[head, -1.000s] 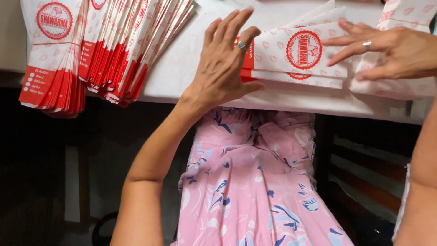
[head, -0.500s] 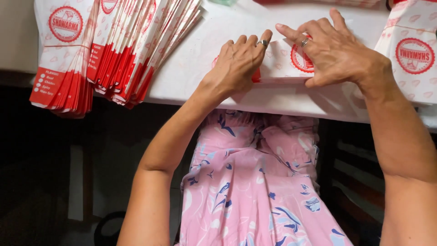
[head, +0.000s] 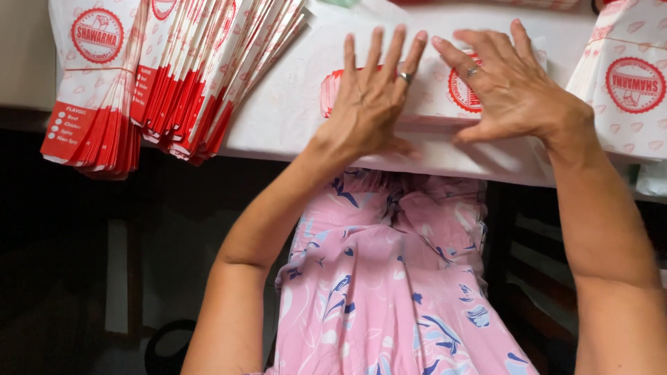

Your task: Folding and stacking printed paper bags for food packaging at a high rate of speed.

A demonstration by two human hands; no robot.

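A flat white paper bag (head: 432, 96) with red print and a round red emblem lies on the white table (head: 281, 114) near its front edge. My left hand (head: 372, 97) rests palm down on the bag's left half, fingers spread, a ring on one finger. My right hand (head: 504, 87) presses flat on the bag's right half, also with a ring. Both hands lie side by side, nearly touching. Much of the bag is hidden under them.
A fanned stack of several matching red and white bags (head: 160, 76) overhangs the table's edge at the left. Another pile of such bags (head: 622, 83) sits at the right. Below the table is my pink flowered dress (head: 396, 278) and a dark floor.
My right hand has come in from the right onto the bag. My left hand has flattened beside it, and the bag now lies pressed flat under both palms.
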